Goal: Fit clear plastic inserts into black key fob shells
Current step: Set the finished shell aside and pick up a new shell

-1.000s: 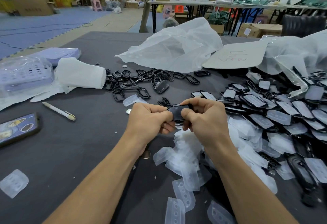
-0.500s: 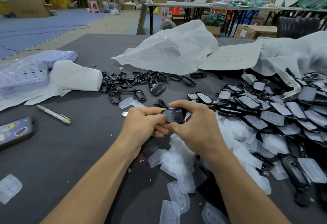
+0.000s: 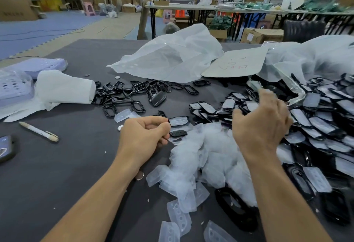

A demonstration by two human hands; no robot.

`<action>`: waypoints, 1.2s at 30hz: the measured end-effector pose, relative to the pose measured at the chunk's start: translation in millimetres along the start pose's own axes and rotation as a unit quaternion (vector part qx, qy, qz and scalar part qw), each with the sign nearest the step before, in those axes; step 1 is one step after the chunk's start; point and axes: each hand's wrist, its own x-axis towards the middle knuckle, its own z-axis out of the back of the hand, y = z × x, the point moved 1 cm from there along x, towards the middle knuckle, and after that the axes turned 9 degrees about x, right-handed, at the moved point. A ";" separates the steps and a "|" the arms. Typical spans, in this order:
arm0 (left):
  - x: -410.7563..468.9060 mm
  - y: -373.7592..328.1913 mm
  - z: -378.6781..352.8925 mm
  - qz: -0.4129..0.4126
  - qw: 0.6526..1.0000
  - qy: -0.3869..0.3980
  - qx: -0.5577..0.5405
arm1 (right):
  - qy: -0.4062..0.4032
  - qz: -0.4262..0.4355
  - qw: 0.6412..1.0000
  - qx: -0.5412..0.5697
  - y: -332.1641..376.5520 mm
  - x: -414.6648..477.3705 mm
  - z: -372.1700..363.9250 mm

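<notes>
The fingers [image 3: 160,125] of the left hand [image 3: 145,138] are curled at frame centre against a small black shell [image 3: 178,133]; whether it is pinched cannot be told. The right hand [image 3: 262,125] is held loosely spread, with nothing seen in it, above the fitted shells [image 3: 316,123] at the right. Clear inserts [image 3: 201,155] are heaped between the wrists on the surface [image 3: 67,165]. Two clinging inserts could be lifted together, or one seated skewed under uneven pressure.
</notes>
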 end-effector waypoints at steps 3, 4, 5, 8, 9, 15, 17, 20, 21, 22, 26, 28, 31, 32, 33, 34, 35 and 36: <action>-2.3 -0.6 0.5 -0.065 0.986 -0.071 0.138 | 0.071 0.070 0.995 0.030 12.8 -20.8 -17.2; -4.2 -2.0 1.4 -0.082 0.977 -0.089 0.174 | 0.102 0.091 0.990 0.037 16.6 -27.2 -22.8; -4.7 -3.2 2.0 -0.098 0.969 -0.103 0.204 | 0.134 0.107 0.984 0.045 19.4 -32.5 -27.8; 1.9 -0.7 -0.5 -0.132 0.947 -0.092 0.278 | 0.238 0.146 0.957 0.081 28.8 -45.7 -38.9; 5.6 1.1 -2.5 -0.135 0.943 -0.058 0.298 | 0.269 0.162 0.946 0.084 32.9 -50.6 -42.1; 11.2 10.4 -10.1 -0.180 0.905 0.013 0.386 | 0.329 0.198 0.923 0.010 39.5 -67.4 -51.5; 9.4 9.5 -8.8 -0.178 0.904 -0.047 0.386 | 0.320 0.184 0.929 0.009 38.7 -65.4 -51.0; 10.3 10.0 -9.4 -0.163 0.893 -0.097 0.408 | 0.315 0.172 0.933 0.022 39.3 -64.6 -50.4; 11.9 10.4 -9.8 -0.154 0.894 -0.104 0.407 | 0.311 0.165 0.935 0.035 40.0 -64.5 -49.6; 13.9 10.7 -8.6 -0.143 0.901 -0.110 0.394 | 0.307 0.159 0.937 0.049 40.8 -64.6 -48.9; 39.5 -0.3 0.3 -0.116 0.933 -0.126 0.318 | 0.314 0.157 0.933 0.079 41.8 -63.7 -46.7; 62.5 -9.2 1.7 -0.130 0.924 -0.122 0.338 | 0.325 0.159 0.929 0.076 40.1 -64.5 -46.8; 91.3 -12.1 8.2 -0.074 0.882 -0.085 0.458 | 0.296 0.170 0.933 0.114 37.1 -63.7 -46.6; 96.1 -9.7 10.8 -0.049 0.861 -0.064 0.501 | 0.280 0.176 0.935 0.131 36.9 -62.4 -46.4; 98.8 -6.3 13.0 -0.036 0.850 -0.045 0.524 | 0.265 0.180 0.936 0.148 36.9 -60.8 -46.3; 100.4 -2.1 15.1 -0.036 0.849 -0.035 0.525 | 0.253 0.178 0.936 0.168 37.4 -59.5 -46.3; 101.8 2.2 16.4 -0.047 0.860 -0.037 0.507 | 0.244 0.164 0.936 0.193 38.2 -58.6 -46.4; 102.0 5.7 17.2 -0.052 0.878 -0.043 0.474 | 0.238 0.144 0.936 0.217 38.7 -58.6 -46.2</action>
